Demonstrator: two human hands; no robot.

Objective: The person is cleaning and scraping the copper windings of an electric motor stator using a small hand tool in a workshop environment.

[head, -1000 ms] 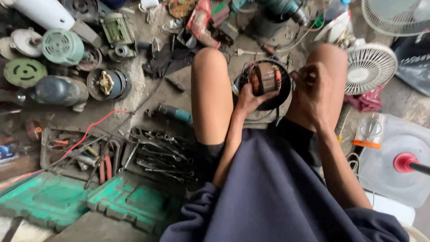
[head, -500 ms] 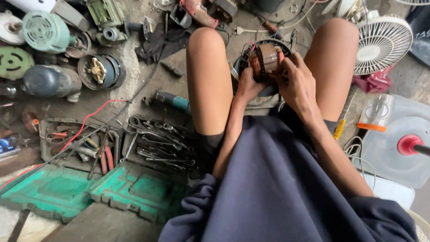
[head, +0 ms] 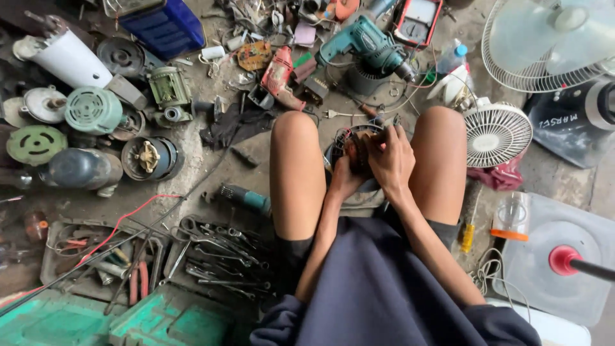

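Change since earlier frame: the view has tipped upward, so more of the cluttered floor beyond the knees shows; both hands stay clasped on the same motor part between the knees.
Left hand [head: 346, 181]: cups the motor stator [head: 356, 148] from below, fingers curled against its rim.
Right hand [head: 391, 160]: clenched over the stator's top and right side, fingers wrapped onto the windings.
Motor stator: round, dark, with coppery windings, held above the floor between the person's bare knees.
Beyond the knees: teal power drill [head: 366, 43] and red drill [head: 279, 75] lying on the floor.
Person's left: green motor housing [head: 93, 110], tray of wrenches [head: 218, 256].
Person's right: small white fan grille [head: 497, 135], near the right knee.
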